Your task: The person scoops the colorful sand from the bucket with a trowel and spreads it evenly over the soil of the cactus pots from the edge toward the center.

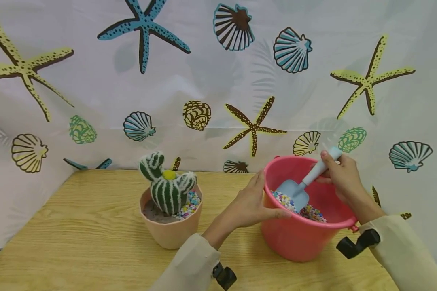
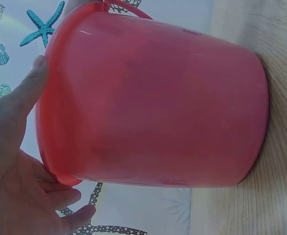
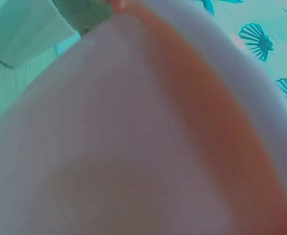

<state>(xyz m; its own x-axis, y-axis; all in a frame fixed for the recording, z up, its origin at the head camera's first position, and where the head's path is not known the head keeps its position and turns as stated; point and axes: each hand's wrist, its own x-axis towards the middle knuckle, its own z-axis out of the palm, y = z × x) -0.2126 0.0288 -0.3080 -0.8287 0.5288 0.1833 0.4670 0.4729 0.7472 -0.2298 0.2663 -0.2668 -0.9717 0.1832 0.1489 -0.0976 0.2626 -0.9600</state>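
My right hand (image 1: pixel 344 176) grips the handle of a light-blue toy shovel (image 1: pixel 315 171), which slants down into a pink-red bucket (image 1: pixel 295 238). The shovel's blade rests among small multicoloured pebbles (image 1: pixel 313 213) inside. Thumb and fingers spread, my left hand (image 1: pixel 247 204) holds the bucket's rim on its left side; the left wrist view shows that thumb (image 2: pixel 33 81) on the rim. To the left stands a peach pot (image 1: pixel 169 232) with a knitted green cactus (image 1: pixel 169 194). Pebbles cover its soil's right part, while grey soil shows on the left.
Everything stands on a wood-grain table (image 1: pixel 76 226). A pale cloth (image 1: pixel 211 81) printed with starfish and shells hangs close behind the table's back edge. A blurred surface fills most of the right wrist view.
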